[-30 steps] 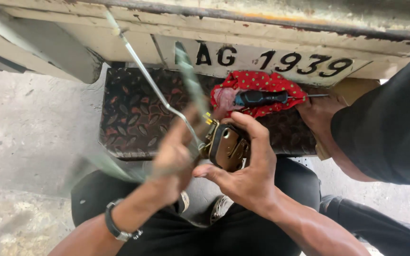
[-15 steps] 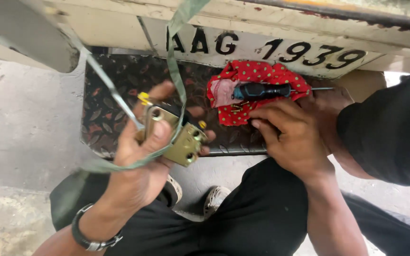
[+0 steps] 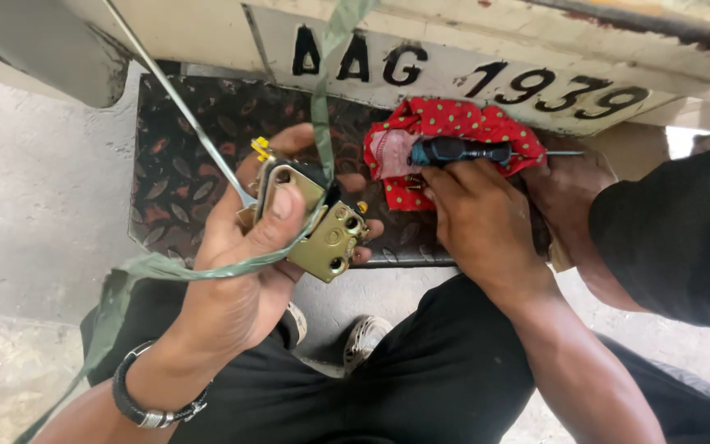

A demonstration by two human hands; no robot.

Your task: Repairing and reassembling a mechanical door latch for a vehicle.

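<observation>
Vehicle body (image 3: 207, 33), cream, ran across top of frame w/ a lettered plate. Below it sat the tread plate (image 3: 182, 164), dark, diamond pattern, serving as work surface.

Another person's arm (image 3: 675, 230), black sleeve, entered from the right; that hand lay behind the cloth, partly hidden.

L hand (image 3: 240, 271) was raised over the tread plate, fingers clamped round the latch (image 3: 322, 226), thumb pressed on its upper face. Latch was a brass-coloured metal assy w/ a black section and yellow clips; held clear of the plate, tilted. A green strap (image 3: 322, 99) ran down from the top, passed over the latch and looped under the L hand. A thin metal rod (image 3: 174, 99) ran from the latch up-left.

R hand (image 3: 478, 218) rested palm-down at the cloth (image 3: 454, 123), red w/ dots, fingers bent, touching its lower edge; whether it gripped anything: cannot tell. Screwdriver (image 3: 462, 150), dark handle, lay on the cloth, just above the R fingers.
</observation>
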